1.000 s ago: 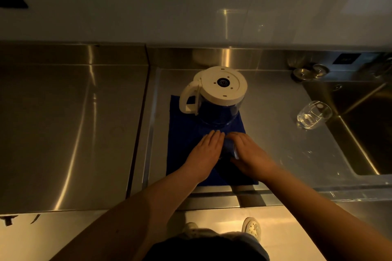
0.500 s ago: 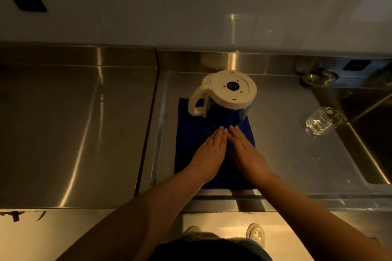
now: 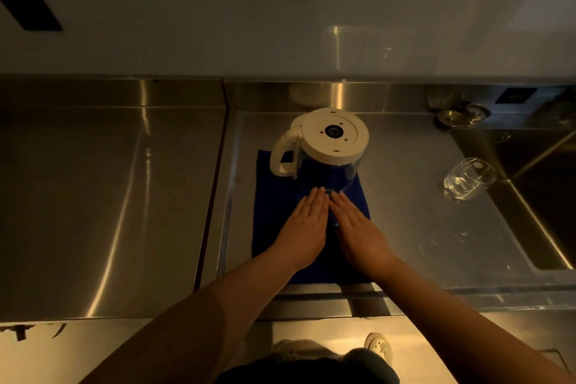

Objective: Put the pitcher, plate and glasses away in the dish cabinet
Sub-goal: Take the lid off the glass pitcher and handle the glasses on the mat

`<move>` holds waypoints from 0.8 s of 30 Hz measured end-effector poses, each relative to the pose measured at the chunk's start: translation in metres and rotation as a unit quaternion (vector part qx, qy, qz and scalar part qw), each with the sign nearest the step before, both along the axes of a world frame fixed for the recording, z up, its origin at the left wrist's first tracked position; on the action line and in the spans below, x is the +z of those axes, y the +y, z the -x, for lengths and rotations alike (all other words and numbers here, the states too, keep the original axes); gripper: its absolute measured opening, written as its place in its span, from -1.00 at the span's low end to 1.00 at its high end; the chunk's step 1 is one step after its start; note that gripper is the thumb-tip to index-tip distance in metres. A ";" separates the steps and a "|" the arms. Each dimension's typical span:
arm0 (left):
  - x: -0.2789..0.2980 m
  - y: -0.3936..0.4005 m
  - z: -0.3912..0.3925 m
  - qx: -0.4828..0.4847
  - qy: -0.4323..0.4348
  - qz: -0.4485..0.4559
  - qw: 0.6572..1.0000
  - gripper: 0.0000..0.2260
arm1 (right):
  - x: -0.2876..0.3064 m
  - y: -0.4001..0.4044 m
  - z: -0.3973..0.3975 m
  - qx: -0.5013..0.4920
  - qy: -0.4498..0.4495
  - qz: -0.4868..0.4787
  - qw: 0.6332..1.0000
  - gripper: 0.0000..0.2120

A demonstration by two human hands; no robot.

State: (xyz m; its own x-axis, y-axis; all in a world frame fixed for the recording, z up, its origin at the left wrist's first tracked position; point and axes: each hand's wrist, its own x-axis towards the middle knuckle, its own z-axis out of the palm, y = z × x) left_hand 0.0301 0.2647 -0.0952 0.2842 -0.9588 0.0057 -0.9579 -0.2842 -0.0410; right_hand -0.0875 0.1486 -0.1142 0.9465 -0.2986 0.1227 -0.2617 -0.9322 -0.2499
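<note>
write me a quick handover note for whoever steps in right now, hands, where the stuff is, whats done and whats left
Left hand and right hand: both flat, fingers straight, side by side on the blue cloth, fingertips near the pitcher base, holding nothing.
Pitcher: upright on the far end of the cloth, white lid on, handle to the left.
One glass: on the steel counter beside the sink, to the right.
Plate, other glasses and cabinet: not in view.
Done: nothing visibly put away.
Left: pitcher, this glass and the rest.
</note>
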 end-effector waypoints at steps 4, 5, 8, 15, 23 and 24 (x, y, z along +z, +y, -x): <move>0.003 -0.014 0.007 -0.027 -0.011 -0.007 1.000 -0.41 | 0.006 -0.017 0.015 -0.004 -0.018 0.024 1.000 -0.43; 0.003 -0.019 0.010 -0.035 -0.015 -0.007 0.999 -0.41 | 0.007 -0.022 0.020 -0.007 -0.015 0.031 0.999 -0.44; 0.002 -0.036 0.020 -0.056 -0.022 -0.012 0.998 -0.40 | 0.009 -0.038 0.037 -0.027 -0.021 0.035 0.999 -0.43; -0.001 -0.090 0.050 -0.076 -0.004 -0.036 0.996 -0.42 | 0.008 -0.097 0.086 -0.078 -0.019 0.019 0.997 -0.44; 0.014 -0.190 0.101 -0.089 0.029 -0.030 0.995 -0.45 | 0.022 -0.192 0.134 -0.105 -0.014 0.006 0.994 -0.43; 0.015 -0.206 0.108 -0.086 0.034 -0.025 0.995 -0.44 | 0.023 -0.206 0.139 -0.108 -0.013 0.002 0.994 -0.42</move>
